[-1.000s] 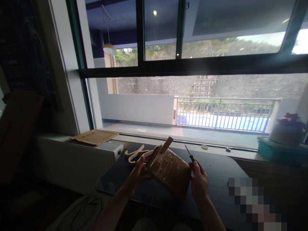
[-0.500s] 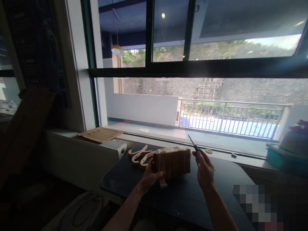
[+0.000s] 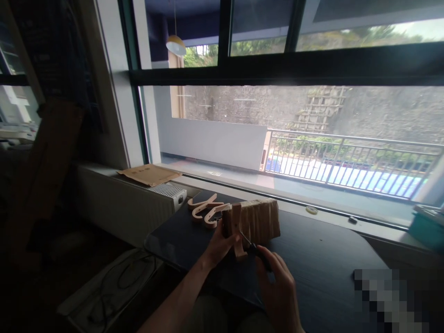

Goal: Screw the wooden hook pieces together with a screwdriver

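A wooden block assembly (image 3: 256, 219) wrapped in clear film stands on the dark table (image 3: 312, 259), with a wooden hook piece on its near face. My left hand (image 3: 220, 243) grips its left end. My right hand (image 3: 277, 282) is closed round a small black-handled screwdriver (image 3: 255, 247), whose tip points up at the wooden piece on the block's front. Several loose curved wooden hooks (image 3: 206, 210) lie just behind and left of the block.
A white radiator (image 3: 169, 190) with a brown envelope (image 3: 149, 175) on it sits left of the table under the window. A roll of tape (image 3: 311, 210) and a small dark item (image 3: 353, 219) lie on the sill. Cables (image 3: 114, 282) lie on the floor at left.
The block went from tilted in both hands to standing on the table. My right hand came down from the right, bringing the screwdriver tip to the block's front.
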`<move>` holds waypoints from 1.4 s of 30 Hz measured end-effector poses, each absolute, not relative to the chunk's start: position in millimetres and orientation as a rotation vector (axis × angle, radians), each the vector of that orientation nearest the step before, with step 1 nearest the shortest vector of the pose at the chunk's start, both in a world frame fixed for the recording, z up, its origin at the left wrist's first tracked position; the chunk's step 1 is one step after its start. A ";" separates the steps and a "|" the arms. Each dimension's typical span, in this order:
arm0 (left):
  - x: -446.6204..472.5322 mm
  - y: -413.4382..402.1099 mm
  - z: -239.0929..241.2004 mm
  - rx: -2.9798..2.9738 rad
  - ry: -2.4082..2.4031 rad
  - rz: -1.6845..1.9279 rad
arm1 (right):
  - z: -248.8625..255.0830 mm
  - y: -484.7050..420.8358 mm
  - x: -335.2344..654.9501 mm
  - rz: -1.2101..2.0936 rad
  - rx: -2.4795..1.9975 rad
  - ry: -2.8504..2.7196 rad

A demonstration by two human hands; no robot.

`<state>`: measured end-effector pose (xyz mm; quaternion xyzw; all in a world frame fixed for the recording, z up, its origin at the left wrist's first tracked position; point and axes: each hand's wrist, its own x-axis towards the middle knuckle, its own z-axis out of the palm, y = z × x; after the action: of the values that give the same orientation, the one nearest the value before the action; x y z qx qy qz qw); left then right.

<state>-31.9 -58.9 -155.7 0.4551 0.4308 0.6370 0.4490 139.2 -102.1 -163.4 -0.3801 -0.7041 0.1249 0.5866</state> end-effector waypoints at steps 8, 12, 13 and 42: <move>-32.0 -57.9 -159.2 1.125 1.109 1.604 | -138.3 -100.0 139.6 0.136 -0.878 -1.842; -32.3 -58.0 -159.1 1.142 1.076 1.593 | -123.7 -95.1 139.4 0.079 -0.903 -1.924; -32.3 -58.3 -158.6 1.142 1.076 1.591 | -120.9 -94.0 139.2 0.065 -0.906 -1.941; -30.1 -60.2 -163.3 1.328 0.914 1.650 | -97.0 -128.7 121.6 -0.329 -1.269 -2.339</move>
<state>-30.1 -60.2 -163.3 0.5264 0.3621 0.6539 0.4052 121.6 -128.7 -97.0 -0.4607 -0.8493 -0.1196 0.2283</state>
